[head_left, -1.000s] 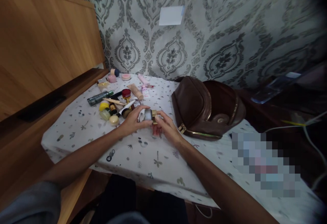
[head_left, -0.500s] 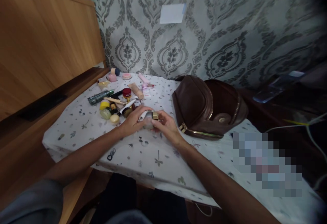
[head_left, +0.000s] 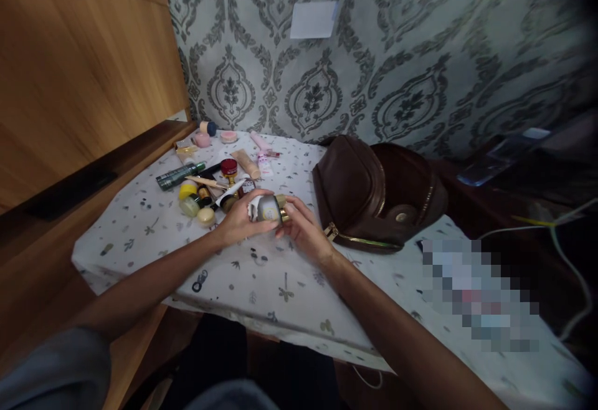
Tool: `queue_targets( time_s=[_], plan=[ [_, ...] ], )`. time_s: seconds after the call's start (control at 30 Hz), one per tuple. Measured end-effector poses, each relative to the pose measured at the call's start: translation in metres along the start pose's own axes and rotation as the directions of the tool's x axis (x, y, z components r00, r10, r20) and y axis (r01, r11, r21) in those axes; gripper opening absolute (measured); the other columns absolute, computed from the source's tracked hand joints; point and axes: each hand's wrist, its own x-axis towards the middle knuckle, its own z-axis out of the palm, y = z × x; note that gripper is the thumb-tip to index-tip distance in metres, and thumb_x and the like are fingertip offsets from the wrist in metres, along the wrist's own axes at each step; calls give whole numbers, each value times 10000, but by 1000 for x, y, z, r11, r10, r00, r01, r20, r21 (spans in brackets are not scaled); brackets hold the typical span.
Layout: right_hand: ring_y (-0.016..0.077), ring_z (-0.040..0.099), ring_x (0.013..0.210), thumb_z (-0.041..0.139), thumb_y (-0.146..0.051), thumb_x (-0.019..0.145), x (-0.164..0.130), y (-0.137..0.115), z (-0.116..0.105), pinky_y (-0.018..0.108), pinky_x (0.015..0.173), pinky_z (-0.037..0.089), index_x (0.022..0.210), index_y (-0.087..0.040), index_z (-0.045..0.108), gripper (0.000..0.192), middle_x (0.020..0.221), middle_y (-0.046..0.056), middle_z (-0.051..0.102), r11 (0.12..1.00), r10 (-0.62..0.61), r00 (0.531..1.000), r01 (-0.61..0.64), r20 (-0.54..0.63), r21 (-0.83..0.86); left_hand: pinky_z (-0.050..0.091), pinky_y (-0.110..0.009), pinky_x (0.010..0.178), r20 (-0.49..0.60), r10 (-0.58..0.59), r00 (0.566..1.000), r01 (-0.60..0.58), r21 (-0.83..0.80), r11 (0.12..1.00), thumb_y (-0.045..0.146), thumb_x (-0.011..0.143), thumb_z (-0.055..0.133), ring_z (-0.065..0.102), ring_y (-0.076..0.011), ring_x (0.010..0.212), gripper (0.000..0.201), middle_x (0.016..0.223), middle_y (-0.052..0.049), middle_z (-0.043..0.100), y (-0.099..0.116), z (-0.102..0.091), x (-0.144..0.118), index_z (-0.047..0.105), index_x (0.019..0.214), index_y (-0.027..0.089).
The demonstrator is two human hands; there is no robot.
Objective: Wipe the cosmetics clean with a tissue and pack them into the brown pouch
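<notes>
Between my hands lies a small glass bottle [head_left: 268,209] on its side, with a pale label and a gold cap [head_left: 282,205] pointing right. My left hand [head_left: 237,223] is closed around its base end, thumb along the near side. Some crumpled white material [head_left: 253,208], perhaps tissue, shows between the left palm and the bottle. The fingers of my right hand [head_left: 306,228] are curled at the gold cap. Just beyond the left hand are a white tube [head_left: 230,193], a round cream-coloured jar [head_left: 205,216] and a red-lidded jar [head_left: 228,167].
A brown leather bag [head_left: 350,192] stands open to the right on the patterned tablecloth [head_left: 252,285]. More cosmetics sit back left, among them a green bottle [head_left: 180,176], a beige tube [head_left: 246,164] and a pink compact [head_left: 228,137]. A wooden panel [head_left: 93,55] borders the left side.
The bottle has turned in my hands, so its label now shows and the gold cap points right. Both hands stay close together around it. The view has shifted slightly.
</notes>
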Motion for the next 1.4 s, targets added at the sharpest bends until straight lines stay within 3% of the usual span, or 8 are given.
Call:
queue_targets(
  time_s=[0.1,0.23,0.43,0.6,0.87,1.03,1.2,1.4],
  plan=[
    [157,665,672,793,-514,707,0,-2,-1,281,600,557,1073,-260,561,502,806,-27,644,1000,0,1000,0,12,-15,512,-322,835,2,-48,999,48,-30,998,398,764,741,644,-230,958,559,1103,-87,665,4,-4,0,557,1235,159],
    [140,671,560,813,-554,663,2,2,-4,248,494,528,923,-236,526,501,775,-44,645,999,27,998,-28,-48,-25,512,-355,907,-19,122,992,-118,160,980,382,833,695,636,-250,1048,467,1160,-105,671,1,-5,-1,589,1234,166],
    [141,674,507,830,-595,613,4,8,-4,211,450,519,792,-205,504,539,640,-58,642,997,72,985,-76,-156,-23,471,-417,1072,104,478,872,-466,471,749,246,976,517,567,-246,1264,439,1329,-143,615,-5,1,-4,462,1408,186],
    [102,637,506,839,-516,641,7,5,-5,178,467,529,799,-185,589,444,611,-46,648,980,104,977,-69,-186,184,426,-469,1141,202,539,817,-549,557,623,233,994,477,398,-267,1432,594,1466,-145,513,0,10,-7,249,1543,215],
    [100,639,547,809,-405,708,8,-3,-3,176,490,550,899,-235,636,309,707,-50,702,909,174,979,-117,-109,400,312,-480,1204,42,392,919,-365,469,804,370,1003,461,280,-281,1492,701,1616,-174,265,-13,13,-6,89,1581,230],
    [112,669,713,853,-364,661,7,4,-4,230,668,600,840,-222,601,340,833,-42,702,936,38,990,11,-132,351,425,-452,1113,-48,198,979,-165,384,909,446,954,537,447,-306,1390,703,1553,-187,384,-19,14,-6,247,1541,189],
    [145,667,832,853,-419,650,9,12,-6,332,809,579,925,-246,537,454,941,-26,677,979,-147,973,169,-177,116,538,-266,564,-44,-137,990,140,87,986,452,921,556,662,-153,605,648,1078,-121,713,-9,15,-4,390,1470,150],
    [177,648,882,836,-404,633,10,11,-9,348,828,548,1021,-238,498,541,1005,22,645,882,-375,899,271,-225,-386,350,-187,390,8,-288,958,287,-115,951,489,810,652,497,-106,422,581,581,32,598,0,13,-2,560,1258,131]
  ],
)
